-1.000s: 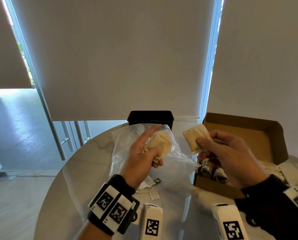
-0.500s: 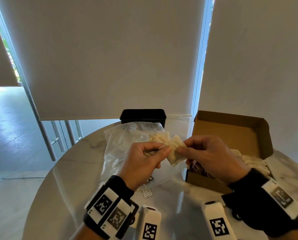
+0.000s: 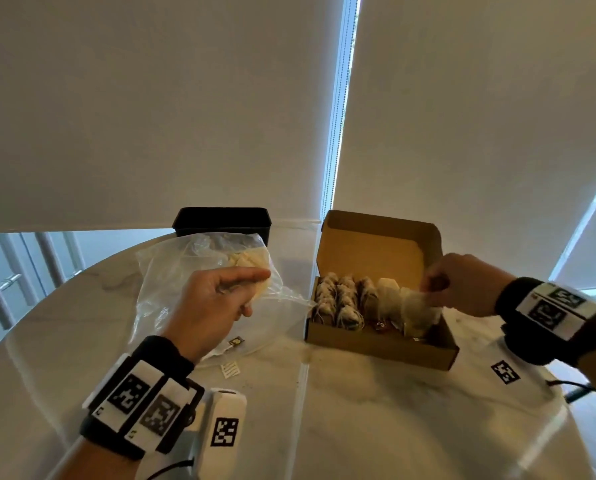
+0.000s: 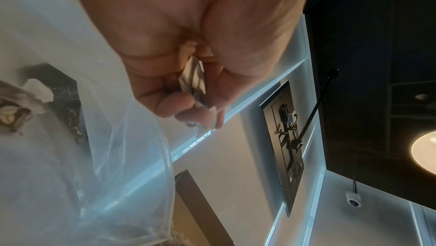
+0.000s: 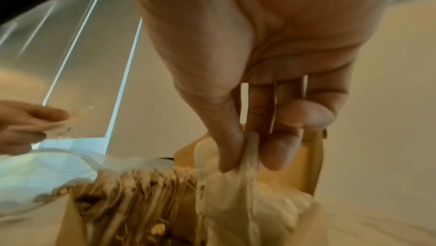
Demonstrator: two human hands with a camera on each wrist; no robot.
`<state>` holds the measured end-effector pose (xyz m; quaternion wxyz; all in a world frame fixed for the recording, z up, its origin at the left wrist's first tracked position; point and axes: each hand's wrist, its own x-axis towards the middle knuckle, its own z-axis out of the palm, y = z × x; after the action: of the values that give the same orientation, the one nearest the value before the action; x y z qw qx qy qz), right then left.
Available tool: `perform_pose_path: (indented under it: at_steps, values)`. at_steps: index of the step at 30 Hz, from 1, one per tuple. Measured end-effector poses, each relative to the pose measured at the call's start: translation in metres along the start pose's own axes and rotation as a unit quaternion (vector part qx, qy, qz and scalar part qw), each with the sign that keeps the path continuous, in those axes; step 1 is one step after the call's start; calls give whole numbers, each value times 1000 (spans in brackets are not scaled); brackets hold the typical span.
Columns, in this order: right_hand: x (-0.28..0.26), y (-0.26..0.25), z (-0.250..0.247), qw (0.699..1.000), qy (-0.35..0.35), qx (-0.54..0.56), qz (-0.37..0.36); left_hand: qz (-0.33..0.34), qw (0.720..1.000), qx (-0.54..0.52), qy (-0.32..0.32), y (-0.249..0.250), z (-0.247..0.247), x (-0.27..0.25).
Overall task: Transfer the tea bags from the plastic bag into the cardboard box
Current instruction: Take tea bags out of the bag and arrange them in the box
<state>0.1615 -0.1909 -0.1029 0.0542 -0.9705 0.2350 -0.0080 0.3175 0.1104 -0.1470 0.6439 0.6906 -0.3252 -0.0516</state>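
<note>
Clear plastic bag [image 3: 171, 289] with pale tea bags lies by the marble table's [image 3: 376, 410] far edge, where the left hand [image 3: 213, 303] pinches a tea bag [image 4: 192, 80]; beside it, over the open cardboard box [image 3: 376, 344], the right hand [image 3: 462, 285] pinches another tea bag [image 3: 417, 306].

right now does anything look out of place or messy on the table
Only small things. A paper tag lies loose on the table just outside the plastic bag. In the cardboard box, the tea bags stand in neat rows on the left, looser on the right.
</note>
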Motion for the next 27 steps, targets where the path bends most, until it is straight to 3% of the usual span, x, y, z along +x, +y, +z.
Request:
perform_pose_path:
  at_steps: [11,19,27]
  values:
    - [8,-1,17,995,-62,-76,13,-11,1000,8,-12,3,0,-2]
    - [8,-14,25,984,-60,-170,-5,-6,1000,6,-10,8,1,-5]
    - [11,-8,30,986,-37,-164,-16,-6,1000,5,-13,11,1,-7]
